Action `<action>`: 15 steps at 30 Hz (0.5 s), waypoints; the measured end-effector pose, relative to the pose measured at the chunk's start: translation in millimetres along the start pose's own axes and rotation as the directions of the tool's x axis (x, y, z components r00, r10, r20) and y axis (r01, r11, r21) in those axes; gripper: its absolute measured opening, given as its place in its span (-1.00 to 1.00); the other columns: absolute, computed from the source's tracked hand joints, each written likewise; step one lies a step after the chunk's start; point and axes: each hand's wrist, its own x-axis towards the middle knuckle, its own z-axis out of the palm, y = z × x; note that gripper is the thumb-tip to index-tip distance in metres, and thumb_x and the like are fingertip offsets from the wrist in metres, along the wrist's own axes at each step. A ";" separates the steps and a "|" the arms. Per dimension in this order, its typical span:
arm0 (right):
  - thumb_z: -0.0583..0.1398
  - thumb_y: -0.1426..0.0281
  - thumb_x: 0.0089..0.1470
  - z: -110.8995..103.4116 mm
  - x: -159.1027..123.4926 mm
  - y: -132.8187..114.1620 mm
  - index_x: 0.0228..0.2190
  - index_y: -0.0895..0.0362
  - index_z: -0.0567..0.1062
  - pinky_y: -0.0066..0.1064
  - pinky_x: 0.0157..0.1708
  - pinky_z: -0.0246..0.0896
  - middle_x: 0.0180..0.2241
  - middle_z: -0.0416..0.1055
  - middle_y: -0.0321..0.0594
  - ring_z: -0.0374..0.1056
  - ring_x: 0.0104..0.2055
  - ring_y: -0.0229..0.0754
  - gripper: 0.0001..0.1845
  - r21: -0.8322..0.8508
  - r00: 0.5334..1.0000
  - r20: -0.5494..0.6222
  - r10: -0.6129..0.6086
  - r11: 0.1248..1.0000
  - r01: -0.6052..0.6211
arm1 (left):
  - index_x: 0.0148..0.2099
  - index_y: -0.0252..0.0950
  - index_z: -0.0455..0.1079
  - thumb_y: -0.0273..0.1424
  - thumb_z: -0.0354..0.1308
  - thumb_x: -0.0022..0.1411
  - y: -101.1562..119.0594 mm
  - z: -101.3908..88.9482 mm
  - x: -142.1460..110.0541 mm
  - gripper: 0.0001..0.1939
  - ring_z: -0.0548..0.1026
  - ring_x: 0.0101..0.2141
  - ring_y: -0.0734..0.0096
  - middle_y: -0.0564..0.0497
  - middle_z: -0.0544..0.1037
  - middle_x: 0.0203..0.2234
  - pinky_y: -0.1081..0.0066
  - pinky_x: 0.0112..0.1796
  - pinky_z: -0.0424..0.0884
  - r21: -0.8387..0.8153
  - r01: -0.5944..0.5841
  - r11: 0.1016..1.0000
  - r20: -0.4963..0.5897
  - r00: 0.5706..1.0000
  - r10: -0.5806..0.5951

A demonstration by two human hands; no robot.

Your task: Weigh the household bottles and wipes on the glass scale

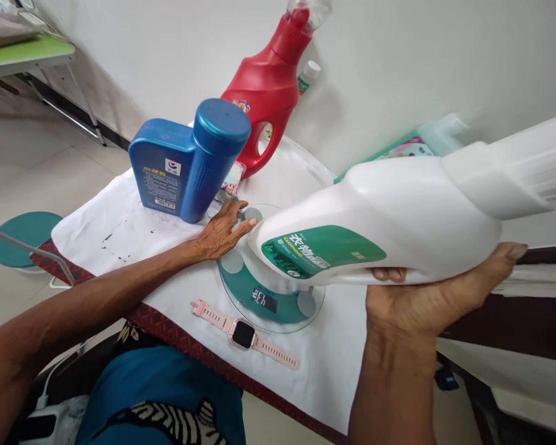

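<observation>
A large white detergent bottle (412,210) with a green label is tilted far over, its capped end up to the right and its base low over the scale. My right hand (426,296) is closed on it from below, some fingertips showing at the handle gap. Under the base lies a round glass scale (241,289) with a teal face and a lit display; whether the bottle touches it is hidden. At the scale's left edge rests my left hand (222,232), fingers spread and holding nothing, thumb close to the bottle base. A pink-strapped smartwatch (243,334) lies in front.
Behind my left hand stands a blue bottle (167,167), with a red jug (269,86) beyond it. A small white-capped bottle (309,73) and a pale green pack (417,145) are by the wall. White cloth (324,364) covers the table; a teal stool (25,238) stands left.
</observation>
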 end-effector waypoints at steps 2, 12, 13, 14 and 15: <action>0.30 -0.14 0.11 -8.9 -4.0 6.5 0.04 -0.11 0.60 -0.42 -0.69 0.24 0.07 0.51 -0.21 0.42 -0.38 -0.23 -0.42 0.004 0.998 -0.016 -0.068 0.998 0.068 | 0.33 -0.39 0.26 0.35 -0.25 0.46 -1.1 0.0 0.8 -0.07 0.54 0.14 -0.03 -0.36 0.43 0.20 -0.10 0.26 0.43 0.004 -0.010 1.000 0.009 1.000 0.010; 0.12 -0.18 0.26 -129.6 -39.8 116.2 -0.66 0.05 0.28 -0.45 -0.62 0.17 -0.69 0.14 -0.39 0.15 -0.64 -0.31 -0.31 -0.138 0.852 -0.436 0.290 0.914 -0.382 | 0.30 -0.38 0.28 0.37 -0.24 0.45 -2.0 -0.5 3.1 -0.07 0.57 0.11 0.01 -0.37 0.45 0.21 -0.06 0.22 0.46 0.043 -0.021 0.999 0.003 1.000 0.021; 0.13 -0.14 0.27 -134.9 -43.8 122.2 -0.66 0.05 0.28 -0.46 -0.61 0.18 -0.70 0.14 -0.39 0.17 -0.64 -0.31 -0.33 -0.138 0.858 -0.429 0.283 0.918 -0.372 | 0.30 -0.38 0.28 0.37 -0.24 0.45 -1.7 -1.1 3.0 -0.07 0.57 0.11 0.01 -0.37 0.45 0.21 -0.05 0.22 0.46 0.050 -0.022 0.999 0.004 1.000 0.022; 0.14 -0.11 0.28 -138.0 -46.9 125.9 -0.65 0.06 0.29 -0.46 -0.61 0.20 -0.69 0.15 -0.39 0.19 -0.63 -0.31 -0.35 -0.138 0.863 -0.423 0.275 0.922 -0.361 | 0.30 -0.39 0.28 0.36 -0.24 0.45 -1.2 -1.7 3.0 -0.07 0.57 0.12 0.01 -0.38 0.45 0.22 -0.04 0.22 0.46 0.059 -0.023 0.998 0.006 1.000 0.023; 0.14 -0.09 0.28 -139.5 -48.9 127.9 -0.65 0.06 0.30 -0.47 -0.61 0.20 -0.69 0.17 -0.39 0.20 -0.63 -0.31 -0.37 -0.140 0.869 -0.418 0.266 0.926 -0.351 | 0.30 -0.39 0.29 0.36 -0.24 0.45 -0.7 -2.4 2.9 -0.07 0.57 0.13 0.01 -0.38 0.45 0.22 -0.03 0.22 0.45 0.069 -0.025 0.997 0.010 1.000 0.024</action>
